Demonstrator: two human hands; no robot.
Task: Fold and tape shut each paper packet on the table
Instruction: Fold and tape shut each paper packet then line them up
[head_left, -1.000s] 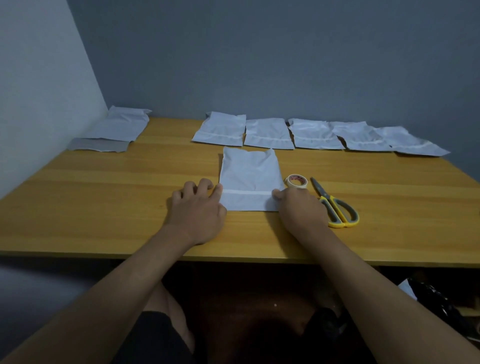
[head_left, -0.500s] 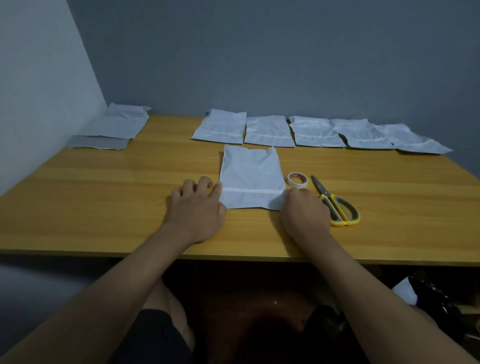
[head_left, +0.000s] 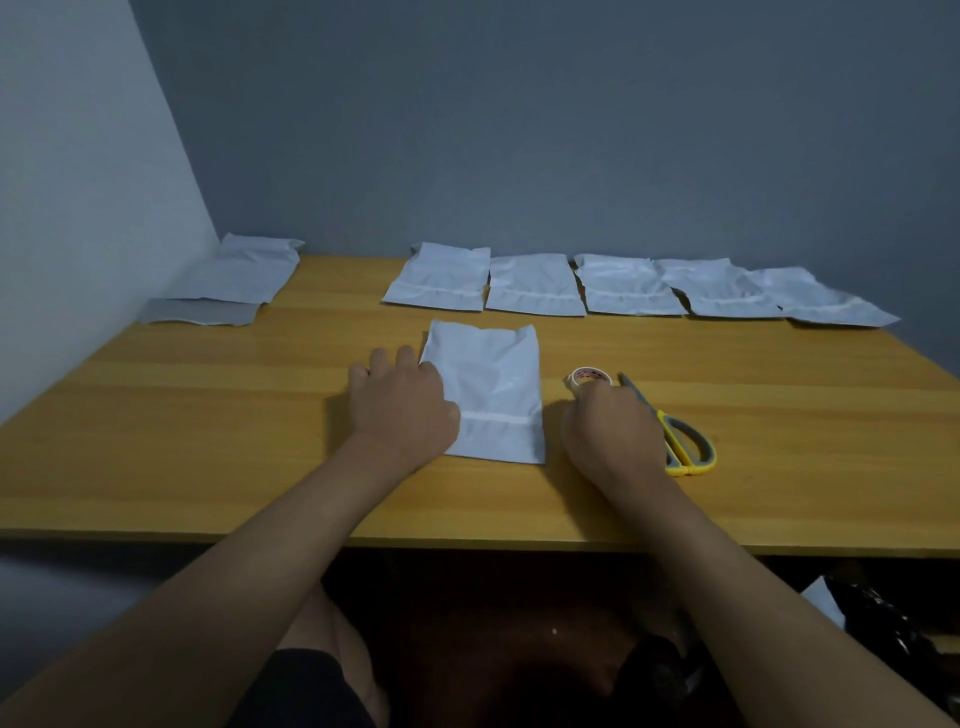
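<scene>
Left hand (head_left: 402, 402) lies flat with fingers relaxed on the left edge of the white paper packet (head_left: 491, 395), hiding its lower left corner. On the wooden counter (head_left: 208, 415) the packet lies flat at centre, long axis running away from the person, a pale strip crossing it near the close end. Right hand (head_left: 610, 428) is curled at the tape roll (head_left: 588, 378); whether it grips the roll I cannot tell. Yellow-handled scissors (head_left: 675, 436) lie just right, blades partly hidden

Before you: smooth, matt yellow wooden table (head_left: 208, 426); creased white paper packet (head_left: 493, 384); yellow plastic-handled metal scissors (head_left: 680, 441).
</scene>
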